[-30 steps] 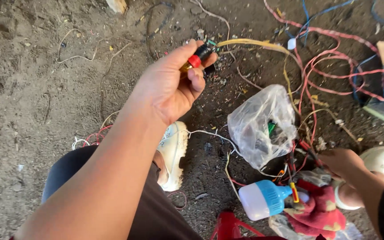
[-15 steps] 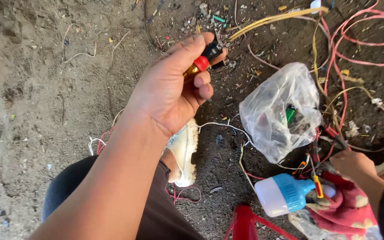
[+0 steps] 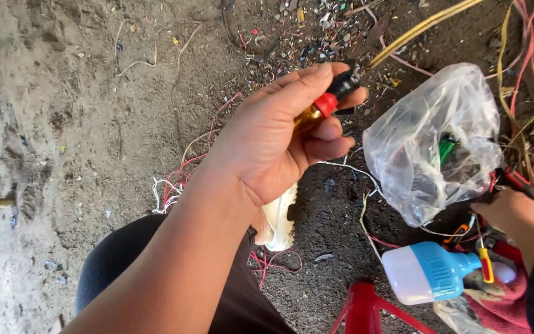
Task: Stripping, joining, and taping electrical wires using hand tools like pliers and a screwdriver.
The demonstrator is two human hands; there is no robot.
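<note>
Nearest, at the right, a blue and white bulb (image 3: pixel 431 272) lies on a red cloth (image 3: pixel 502 303), a red stool (image 3: pixel 366 309) just left of it. The right hand (image 3: pixel 514 213) rests beside the bulb among wires; whether its fingers grip anything I cannot tell. A clear bag (image 3: pixel 428 142) sits just beyond. In the middle the left hand (image 3: pixel 279 139) is raised, fingers curled round a screwdriver (image 3: pixel 329 102), its amber handle in the palm. Farther off, red and yellow wires (image 3: pixel 526 68) cross the dirt floor (image 3: pixel 63 124)
</note>
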